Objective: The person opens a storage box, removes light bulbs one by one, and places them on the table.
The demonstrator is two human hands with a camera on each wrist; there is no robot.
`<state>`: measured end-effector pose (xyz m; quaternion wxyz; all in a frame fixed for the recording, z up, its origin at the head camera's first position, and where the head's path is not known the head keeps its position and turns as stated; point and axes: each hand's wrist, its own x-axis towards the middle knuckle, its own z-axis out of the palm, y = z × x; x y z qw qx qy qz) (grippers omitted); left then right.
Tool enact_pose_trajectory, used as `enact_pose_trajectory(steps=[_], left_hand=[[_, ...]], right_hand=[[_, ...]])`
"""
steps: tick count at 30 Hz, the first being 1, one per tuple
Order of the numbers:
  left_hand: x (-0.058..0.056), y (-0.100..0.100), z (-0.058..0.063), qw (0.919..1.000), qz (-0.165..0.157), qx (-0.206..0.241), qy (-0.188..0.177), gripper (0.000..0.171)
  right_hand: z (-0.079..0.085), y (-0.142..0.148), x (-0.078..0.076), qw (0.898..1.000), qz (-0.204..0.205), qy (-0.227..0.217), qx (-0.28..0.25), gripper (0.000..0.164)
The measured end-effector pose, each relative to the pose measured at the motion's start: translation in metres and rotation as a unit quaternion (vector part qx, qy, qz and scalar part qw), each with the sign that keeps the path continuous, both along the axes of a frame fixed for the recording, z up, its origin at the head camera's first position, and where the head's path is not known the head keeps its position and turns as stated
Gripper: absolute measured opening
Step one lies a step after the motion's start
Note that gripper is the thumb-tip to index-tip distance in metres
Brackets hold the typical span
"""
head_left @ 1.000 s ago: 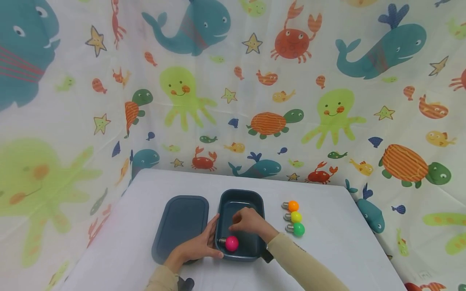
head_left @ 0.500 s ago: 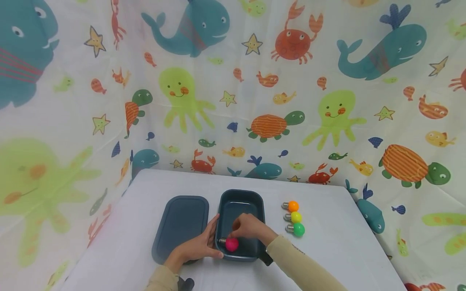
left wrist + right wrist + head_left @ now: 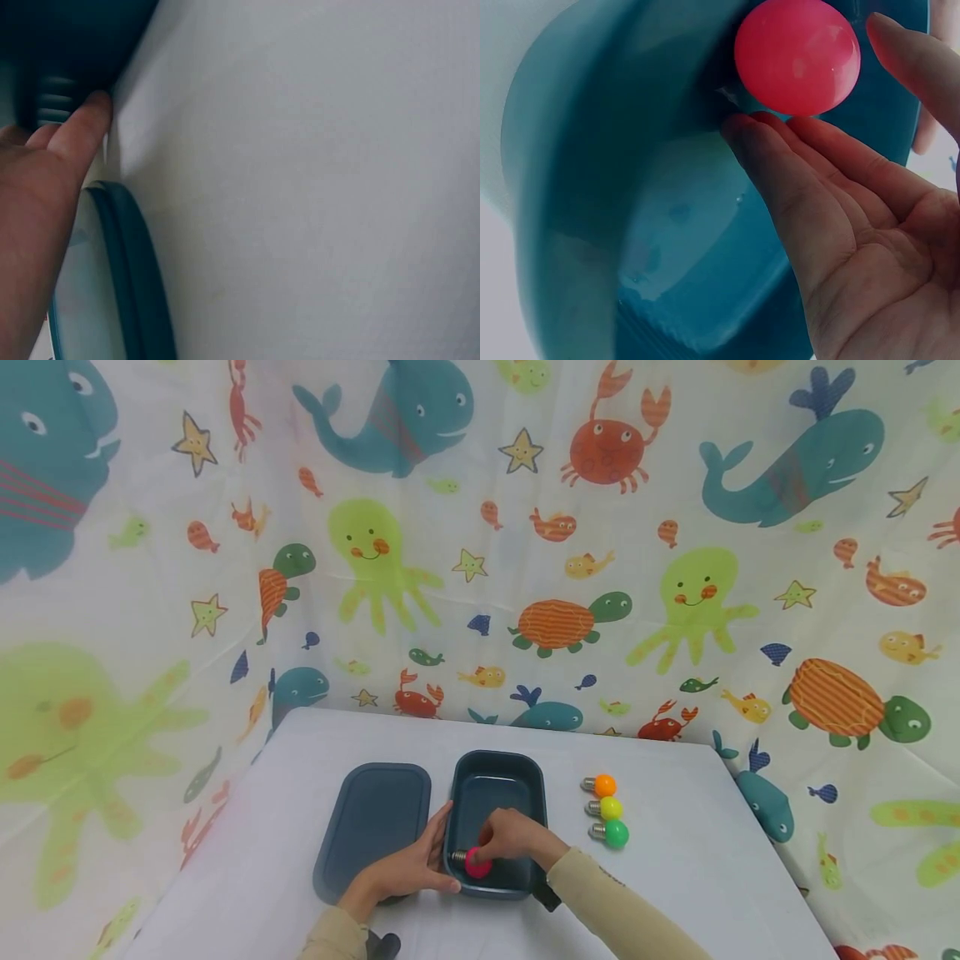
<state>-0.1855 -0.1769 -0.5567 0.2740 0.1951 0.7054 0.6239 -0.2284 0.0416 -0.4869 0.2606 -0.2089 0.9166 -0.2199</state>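
A pink light bulb point(image 3: 477, 872) lies in the near end of a dark blue-green container point(image 3: 492, 893), its screw base toward the left wall. My right hand point(image 3: 512, 837) reaches down into the container over the bulb. In the right wrist view, the fingers point(image 3: 810, 161) are beside the pink bulb point(image 3: 799, 56); the thumb stands apart on its other side, so the bulb is not gripped. My left hand point(image 3: 411, 865) rests along the container's left side with fingers extended. In the left wrist view, the left hand's fingertip point(image 3: 94, 112) touches the container point(image 3: 67, 45).
A matching lid point(image 3: 378, 827) lies on the white table point(image 3: 675, 893), left of the container. To the right are three bulbs in a column: orange point(image 3: 604, 786), yellow point(image 3: 611, 808) and green point(image 3: 616, 834). A patterned curtain point(image 3: 465, 593) hangs behind.
My right hand has lowered from above the container's middle toward the near end, down to the pink bulb. The left hand, container, lid and other bulbs have stayed in place.
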Motion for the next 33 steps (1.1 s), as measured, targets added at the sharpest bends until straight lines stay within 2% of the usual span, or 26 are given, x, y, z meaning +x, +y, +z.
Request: enact_pose_trajectory(steps=[13, 33], left_hand=[[-0.0011, 0.0013, -0.0018, 1.0, 0.0, 0.003, -0.002, 0.119], [-0.0001, 0.0016, 0.0027, 0.9998, 0.01, -0.017, 0.001, 0.118]], right_hand=[[-0.0018, -0.001, -0.0003, 1.0, 0.004, 0.007, 0.012, 0.034], [-0.0062, 0.0003, -0.0027, 1.0, 0.005, 0.016, 0.017, 0.031]])
